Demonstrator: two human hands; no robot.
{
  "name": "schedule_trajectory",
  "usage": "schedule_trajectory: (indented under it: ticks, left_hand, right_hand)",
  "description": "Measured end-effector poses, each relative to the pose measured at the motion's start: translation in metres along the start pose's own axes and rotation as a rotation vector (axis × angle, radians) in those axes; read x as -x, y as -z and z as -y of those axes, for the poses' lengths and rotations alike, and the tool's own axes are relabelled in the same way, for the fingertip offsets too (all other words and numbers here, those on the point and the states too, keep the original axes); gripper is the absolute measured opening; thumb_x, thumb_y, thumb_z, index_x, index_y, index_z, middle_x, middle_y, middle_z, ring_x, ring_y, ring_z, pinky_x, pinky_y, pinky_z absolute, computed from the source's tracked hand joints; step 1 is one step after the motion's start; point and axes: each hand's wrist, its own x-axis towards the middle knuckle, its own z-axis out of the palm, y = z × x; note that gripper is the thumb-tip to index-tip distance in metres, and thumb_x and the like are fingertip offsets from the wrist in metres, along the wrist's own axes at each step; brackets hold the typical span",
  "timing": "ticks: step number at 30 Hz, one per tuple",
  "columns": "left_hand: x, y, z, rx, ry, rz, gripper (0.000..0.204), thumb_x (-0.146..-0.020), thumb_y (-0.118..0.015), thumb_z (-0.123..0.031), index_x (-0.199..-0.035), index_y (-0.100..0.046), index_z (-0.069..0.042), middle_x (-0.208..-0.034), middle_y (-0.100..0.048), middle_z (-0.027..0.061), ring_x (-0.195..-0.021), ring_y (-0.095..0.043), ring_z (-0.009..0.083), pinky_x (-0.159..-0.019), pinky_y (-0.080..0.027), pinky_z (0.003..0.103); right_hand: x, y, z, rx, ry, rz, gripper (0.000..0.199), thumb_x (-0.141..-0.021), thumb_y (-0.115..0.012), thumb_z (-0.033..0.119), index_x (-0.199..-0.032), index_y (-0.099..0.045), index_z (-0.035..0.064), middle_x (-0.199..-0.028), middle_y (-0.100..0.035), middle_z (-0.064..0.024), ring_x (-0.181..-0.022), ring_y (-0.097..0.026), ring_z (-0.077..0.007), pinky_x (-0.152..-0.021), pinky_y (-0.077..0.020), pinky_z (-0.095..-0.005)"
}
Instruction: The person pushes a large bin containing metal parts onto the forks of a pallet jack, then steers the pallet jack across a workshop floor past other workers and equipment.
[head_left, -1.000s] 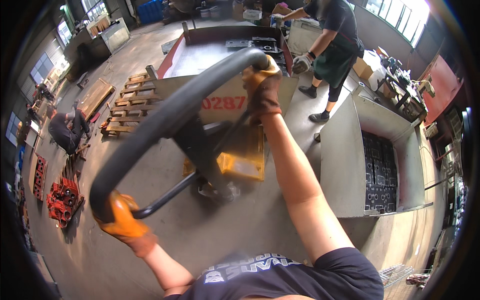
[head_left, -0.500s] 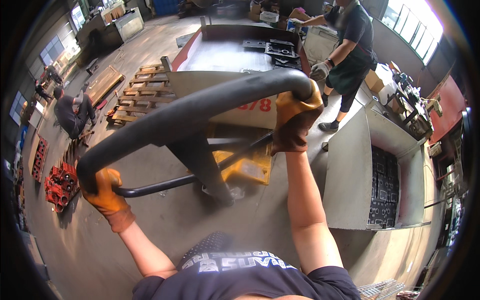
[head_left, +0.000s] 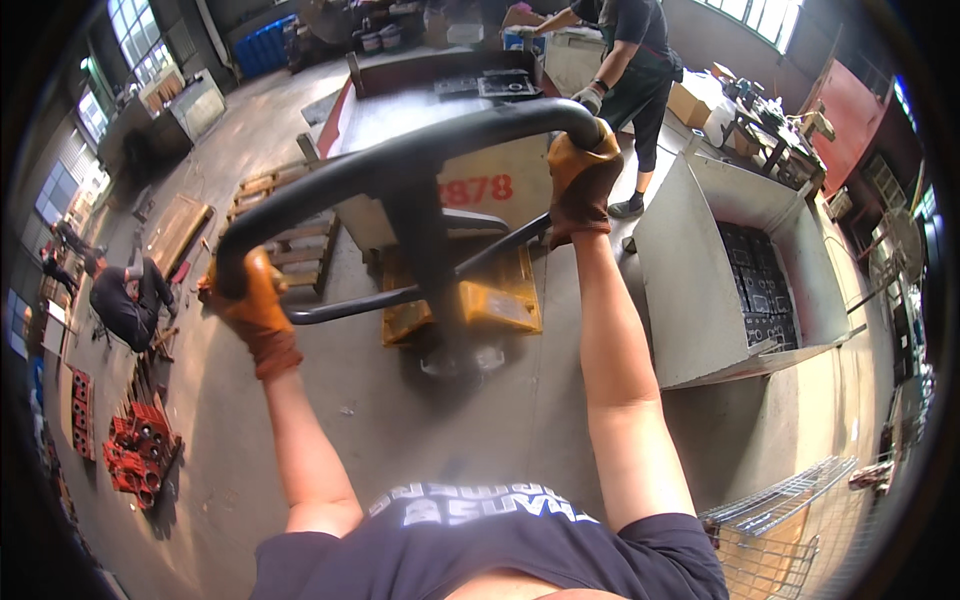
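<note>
Both my hands wear orange work gloves with brown cuffs. They grip the black loop handle (head_left: pixel 400 150) of a hand pallet truck, one at each end. My left hand (head_left: pixel 255 310) is wrapped round the lower left bend, and my right hand (head_left: pixel 583 185) is closed on the right bend. Between them the handle's shaft runs down, blurred, to the yellow pallet truck body (head_left: pixel 500 303). Beyond it stands a large metal bin (head_left: pixel 535 165) with red markings, holding flat dark metal parts. What the truck's forks carry is hidden behind the handle.
A person (head_left: pixel 635 70) stands at the bin's right side. To the right is an open metal crate (head_left: pixel 690 270) of dark plates, with a wire basket (head_left: pixel 785 500) near me. Wooden pallets (head_left: pixel 290 250) and red engine blocks (head_left: pixel 140 450) lie left, near a seated person (head_left: pixel 130 300).
The handle has swung round, its left end moving up and right with my left hand. My right hand has shifted slightly up and left. The surroundings have shifted in view.
</note>
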Motion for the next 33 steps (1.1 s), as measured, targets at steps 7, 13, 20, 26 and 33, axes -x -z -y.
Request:
schedule_trajectory:
  ticks: [7, 13, 20, 26, 33]
  left_hand:
    - [-0.045, 0.013, 0.046, -0.184, -0.106, 0.049, 0.012, -0.081, -0.065, -0.013, -0.087, -0.058, -0.006, -0.059, -0.054, 0.0012, -0.043, -0.048, 0.0096, -0.039, -0.039, 0.023]
    - [-0.063, 0.004, 0.05, -0.234, -0.097, -0.049, 0.013, -0.081, -0.063, -0.018, -0.08, -0.058, -0.006, -0.058, -0.056, 0.0014, -0.044, -0.052, 0.0111, -0.043, -0.041, 0.026]
    - [-0.078, -0.007, 0.044, -0.206, -0.009, -0.026, 0.021, -0.08, -0.065, -0.025, -0.074, -0.056, -0.006, -0.054, -0.055, 0.0, -0.043, -0.052, 0.0098, -0.043, -0.041, 0.025]
    - [-0.107, -0.014, 0.09, -0.191, -0.211, -0.052, 0.021, -0.079, -0.066, -0.024, -0.076, -0.057, -0.006, -0.055, -0.056, 0.0005, -0.043, -0.052, 0.009, -0.043, -0.041, 0.024]
    - [-0.137, -0.027, 0.124, -0.287, -0.19, -0.081, 0.028, -0.071, -0.069, -0.034, -0.076, -0.062, -0.007, -0.062, -0.063, 0.0063, -0.06, -0.064, 0.0221, -0.059, -0.048, 0.032]
  right_hand:
    - [-0.005, -0.006, -0.017, -0.298, -0.22, 0.08, 0.007, -0.088, -0.05, 0.007, -0.083, -0.055, 0.0069, -0.069, -0.051, 0.0034, -0.063, -0.049, -0.0084, -0.059, -0.0421, -0.0233]
    - [0.0, -0.03, -0.002, 1.061, 0.312, 0.061, 0.015, -0.091, -0.049, 0.018, -0.081, -0.057, 0.0108, -0.069, -0.058, 0.0018, -0.066, -0.057, -0.0095, -0.062, -0.0439, -0.0217]
    - [-0.005, -0.026, -0.011, 1.323, 0.531, 0.088, 0.011, -0.083, -0.051, 0.013, -0.074, -0.058, 0.0134, -0.071, -0.059, -0.0023, -0.073, -0.062, -0.0191, -0.067, -0.0476, -0.0285]
    - [-0.005, -0.041, -0.008, 1.15, 0.438, 0.006, 0.009, -0.08, -0.054, 0.014, -0.072, -0.059, 0.0131, -0.071, -0.061, 0.0005, -0.073, -0.063, -0.0175, -0.067, -0.0478, -0.0279]
    - [-0.035, -0.033, -0.05, 0.988, 0.554, 0.075, 0.009, -0.086, -0.052, 0.012, -0.082, -0.059, 0.0094, -0.075, -0.061, 0.0005, -0.074, -0.062, -0.0158, -0.067, -0.0468, -0.026]
